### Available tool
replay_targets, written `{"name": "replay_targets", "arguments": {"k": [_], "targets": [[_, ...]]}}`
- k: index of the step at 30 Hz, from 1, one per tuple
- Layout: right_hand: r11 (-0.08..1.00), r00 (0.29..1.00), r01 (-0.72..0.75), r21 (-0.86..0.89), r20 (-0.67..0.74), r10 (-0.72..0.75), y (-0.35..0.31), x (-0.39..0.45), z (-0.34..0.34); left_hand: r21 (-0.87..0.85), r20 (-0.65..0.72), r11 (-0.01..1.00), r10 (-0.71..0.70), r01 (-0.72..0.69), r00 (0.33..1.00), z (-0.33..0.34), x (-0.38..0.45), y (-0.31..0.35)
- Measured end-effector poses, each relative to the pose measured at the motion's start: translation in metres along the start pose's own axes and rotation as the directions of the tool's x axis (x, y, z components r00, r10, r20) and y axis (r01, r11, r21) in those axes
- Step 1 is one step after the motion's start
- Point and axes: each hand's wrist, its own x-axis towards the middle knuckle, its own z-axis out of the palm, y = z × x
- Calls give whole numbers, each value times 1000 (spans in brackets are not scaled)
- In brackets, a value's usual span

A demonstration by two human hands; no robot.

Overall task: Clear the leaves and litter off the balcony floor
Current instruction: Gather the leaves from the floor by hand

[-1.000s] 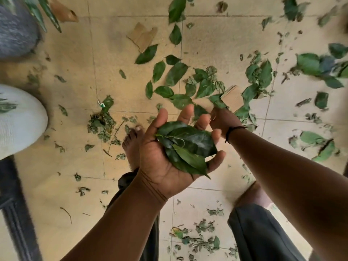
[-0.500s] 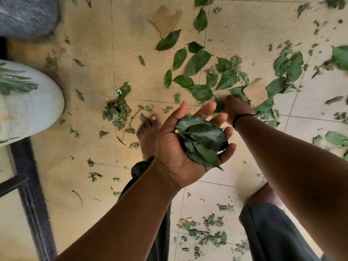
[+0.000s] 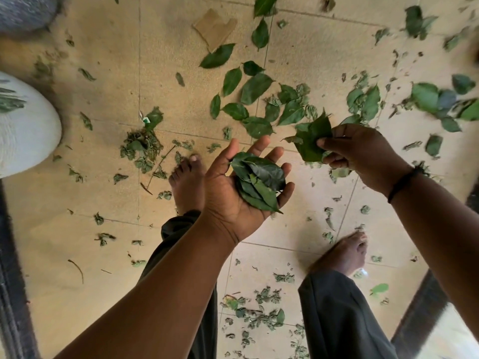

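Observation:
My left hand (image 3: 233, 187) is palm up at the centre, its fingers cupped round a bunch of dark green leaves (image 3: 259, 181). Just to its right, my right hand (image 3: 363, 154) pinches a few more green leaves (image 3: 311, 141) lifted off the floor. Green leaves (image 3: 255, 88) lie scattered over the beige tiled floor (image 3: 168, 60) ahead of me, with more at the right (image 3: 425, 97). A clump of small dried leaf bits (image 3: 141, 147) sits left of my bare left foot (image 3: 186, 182). A torn piece of cardboard (image 3: 215, 28) lies further ahead.
A white round pot (image 3: 23, 128) stands at the left edge and a grey pot (image 3: 23, 11) at the top left. Dark metal frames run along the left (image 3: 13, 281) and lower right (image 3: 420, 312). More leaf scraps (image 3: 261, 309) lie between my legs. My right foot (image 3: 344, 255) stands lower right.
My right hand has risen from the floor holding a few leaves and come beside my left hand. A cardboard piece near it is gone from view. The view has tilted slightly.

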Motion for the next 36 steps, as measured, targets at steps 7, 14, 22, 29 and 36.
{"name": "replay_targets", "arguments": {"k": [7, 14, 22, 29, 36], "targets": [[959, 961, 93, 269, 228, -157, -56, -82, 23, -67, 54, 997, 41, -37, 998, 10, -4, -4], [893, 954, 298, -338, 130, -269, -62, -119, 49, -136, 252, 989, -17, 53, 968, 10, -9, -2], [850, 941, 338, -404, 137, -309, -66, -134, 43, -97, 258, 993, -37, 64, 965, 9, -14, -3], [760, 935, 352, -547, 176, -307, -76, -126, 50, -114, 275, 984, -101, 137, 956, 8, -15, 6], [968, 908, 208, -141, -340, -245, -67, -21, 54, -91, 318, 980, -141, 178, 938, 13, -17, 30]]}}
